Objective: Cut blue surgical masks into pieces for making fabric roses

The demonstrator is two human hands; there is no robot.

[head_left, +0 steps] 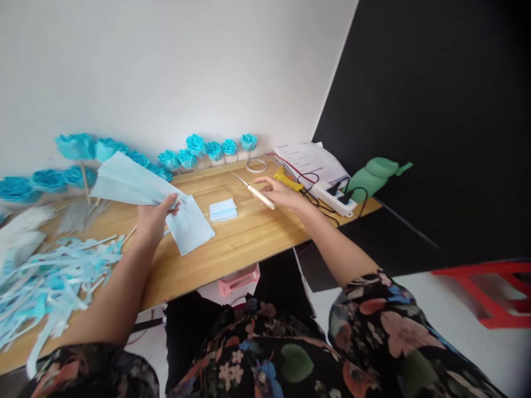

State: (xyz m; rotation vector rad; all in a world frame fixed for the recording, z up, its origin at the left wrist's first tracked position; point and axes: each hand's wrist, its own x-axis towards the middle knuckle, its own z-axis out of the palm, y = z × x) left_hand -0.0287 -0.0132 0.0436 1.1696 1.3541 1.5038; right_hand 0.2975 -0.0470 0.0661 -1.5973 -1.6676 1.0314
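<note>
Left of the paper stack [223, 210], left hand [155, 215] pinches one pale blue sheet [128, 179]; second sheet [191, 226] lies beneath. Right of stack, right hand [282, 193] loosely grips one pointed tool [255, 190]. Risk: tip snags paper or pricks the other hand. Beyond stack: roughly a dozen paper roses [194, 146], one glue gun [288, 179].

The wooden table [249, 232] stands against a white wall. Near its middle lies a small stack [223, 210] of pale blue paper, and just left of it a blue sheet [191, 228]. Blue strips [53, 276] cover the left end. Roses [207, 149] stand along the back edge. A ring [256, 165], a glue gun [290, 182] and a power strip [323, 192] lie at the right end.
</note>
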